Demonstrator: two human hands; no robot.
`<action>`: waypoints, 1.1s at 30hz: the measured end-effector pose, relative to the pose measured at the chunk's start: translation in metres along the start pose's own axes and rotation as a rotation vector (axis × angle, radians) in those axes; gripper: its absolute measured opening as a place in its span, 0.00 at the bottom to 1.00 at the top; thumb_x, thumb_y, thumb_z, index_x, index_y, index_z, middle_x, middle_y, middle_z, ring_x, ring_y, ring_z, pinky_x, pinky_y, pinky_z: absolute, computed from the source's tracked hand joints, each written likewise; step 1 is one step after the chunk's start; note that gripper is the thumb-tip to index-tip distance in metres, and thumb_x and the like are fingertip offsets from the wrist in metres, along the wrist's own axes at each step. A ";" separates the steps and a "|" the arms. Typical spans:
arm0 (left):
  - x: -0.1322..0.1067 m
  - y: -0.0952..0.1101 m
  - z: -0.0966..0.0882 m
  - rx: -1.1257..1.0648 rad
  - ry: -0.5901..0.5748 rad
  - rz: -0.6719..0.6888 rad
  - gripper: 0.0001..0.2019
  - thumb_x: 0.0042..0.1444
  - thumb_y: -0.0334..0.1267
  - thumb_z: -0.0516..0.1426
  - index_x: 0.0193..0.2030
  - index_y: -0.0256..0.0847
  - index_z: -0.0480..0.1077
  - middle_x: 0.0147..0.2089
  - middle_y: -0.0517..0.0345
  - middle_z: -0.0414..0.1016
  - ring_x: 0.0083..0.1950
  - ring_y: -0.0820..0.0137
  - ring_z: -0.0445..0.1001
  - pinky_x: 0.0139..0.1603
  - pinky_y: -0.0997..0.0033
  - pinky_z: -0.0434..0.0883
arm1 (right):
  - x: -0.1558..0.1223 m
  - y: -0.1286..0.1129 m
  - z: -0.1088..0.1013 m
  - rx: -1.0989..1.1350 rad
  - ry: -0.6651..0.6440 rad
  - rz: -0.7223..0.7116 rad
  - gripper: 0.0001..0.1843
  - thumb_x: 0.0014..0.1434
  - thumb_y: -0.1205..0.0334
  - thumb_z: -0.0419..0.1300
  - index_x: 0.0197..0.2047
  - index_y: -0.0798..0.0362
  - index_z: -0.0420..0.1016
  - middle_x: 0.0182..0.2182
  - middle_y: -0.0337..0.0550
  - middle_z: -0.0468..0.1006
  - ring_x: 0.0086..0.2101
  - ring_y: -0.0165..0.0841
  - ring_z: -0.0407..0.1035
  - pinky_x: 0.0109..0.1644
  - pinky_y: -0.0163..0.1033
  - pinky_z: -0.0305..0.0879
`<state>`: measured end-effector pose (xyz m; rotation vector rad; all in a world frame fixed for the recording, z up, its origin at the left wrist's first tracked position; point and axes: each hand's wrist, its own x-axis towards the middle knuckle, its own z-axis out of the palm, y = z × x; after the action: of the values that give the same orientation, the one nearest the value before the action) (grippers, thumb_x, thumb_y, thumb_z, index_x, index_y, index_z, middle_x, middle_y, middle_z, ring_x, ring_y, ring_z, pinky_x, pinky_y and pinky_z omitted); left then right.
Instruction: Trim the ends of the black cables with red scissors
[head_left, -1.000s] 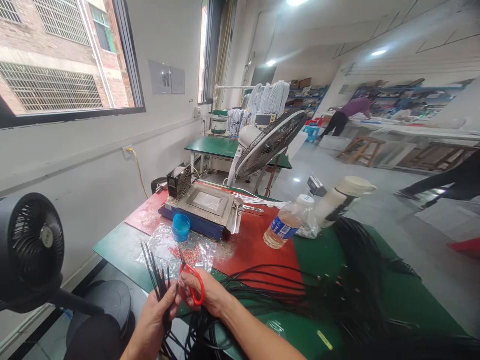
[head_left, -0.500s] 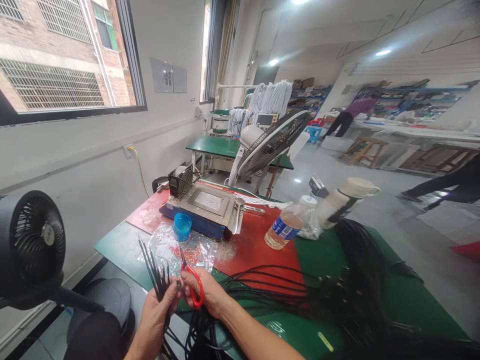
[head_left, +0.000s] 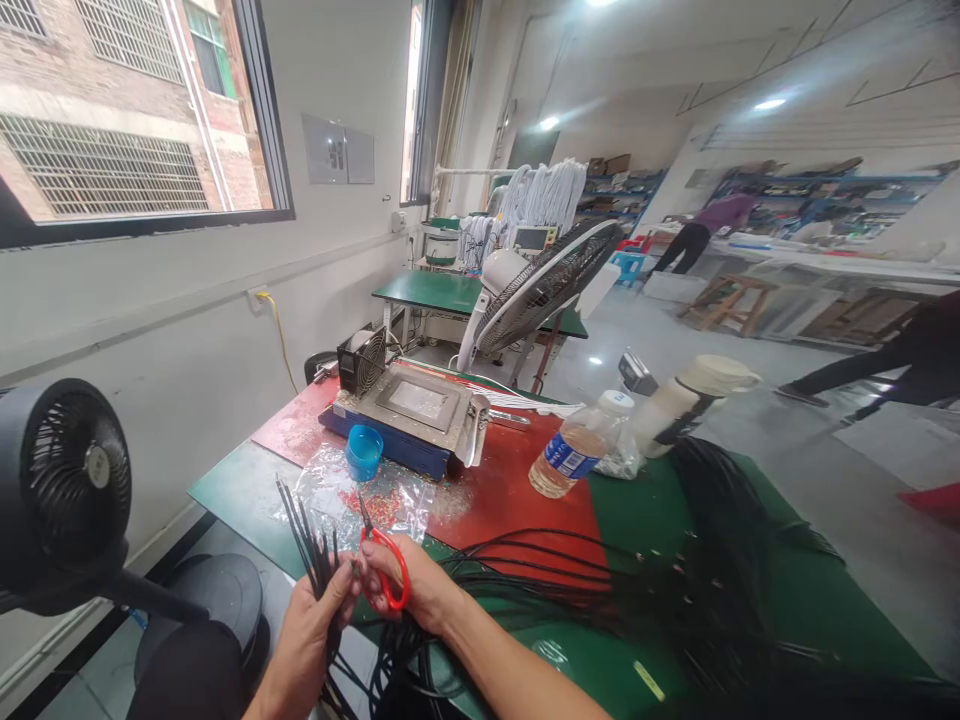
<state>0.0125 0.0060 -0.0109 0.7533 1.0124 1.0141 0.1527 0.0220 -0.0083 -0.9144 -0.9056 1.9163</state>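
My left hand [head_left: 311, 618] closes around the black cables [head_left: 316, 560], their ends fanning up beyond my thumb. My right hand [head_left: 426, 585], just beside it, grips the red-handled scissors [head_left: 406, 580], blades pointing forward; what its fingertips pinch is too small to tell. I'd best hold the bundle steady and keep the blades clear of my fingers.

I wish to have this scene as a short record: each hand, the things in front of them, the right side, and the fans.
Left hand: grips a bundle of black cables, ends pointing up
Right hand: holds red-handled scissors, tips pointing away from the person
In front: transparent plastic with small reddish bits
Farther ahead: blue cup, blue-sided machine
Right side: labelled bottle, cream jug, dark cable pile
Fans: black fan at left; white fan in background
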 end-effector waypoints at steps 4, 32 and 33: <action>0.000 0.003 0.002 0.014 -0.014 -0.002 0.15 0.43 0.47 0.65 0.28 0.35 0.74 0.22 0.62 0.65 0.23 0.77 0.59 0.23 0.80 0.59 | -0.001 0.000 0.000 0.020 -0.012 0.023 0.28 0.44 0.38 0.62 0.22 0.57 0.65 0.15 0.32 0.63 0.13 0.22 0.57 0.12 0.28 0.45; -0.001 0.002 0.002 0.034 -0.024 0.045 0.16 0.45 0.49 0.64 0.25 0.36 0.72 0.22 0.63 0.65 0.22 0.77 0.56 0.23 0.78 0.58 | -0.001 0.000 0.001 0.001 -0.043 0.034 0.27 0.44 0.40 0.64 0.24 0.61 0.70 0.14 0.33 0.63 0.13 0.22 0.58 0.13 0.28 0.45; -0.001 0.002 0.003 0.029 -0.015 0.042 0.16 0.44 0.49 0.64 0.24 0.36 0.72 0.21 0.64 0.64 0.22 0.77 0.56 0.22 0.78 0.57 | -0.001 0.001 0.001 0.007 -0.042 0.029 0.27 0.44 0.41 0.64 0.24 0.61 0.70 0.14 0.33 0.63 0.13 0.22 0.58 0.13 0.28 0.45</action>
<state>0.0141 0.0060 -0.0078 0.8078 1.0033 1.0305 0.1519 0.0206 -0.0088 -0.8911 -0.9140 1.9688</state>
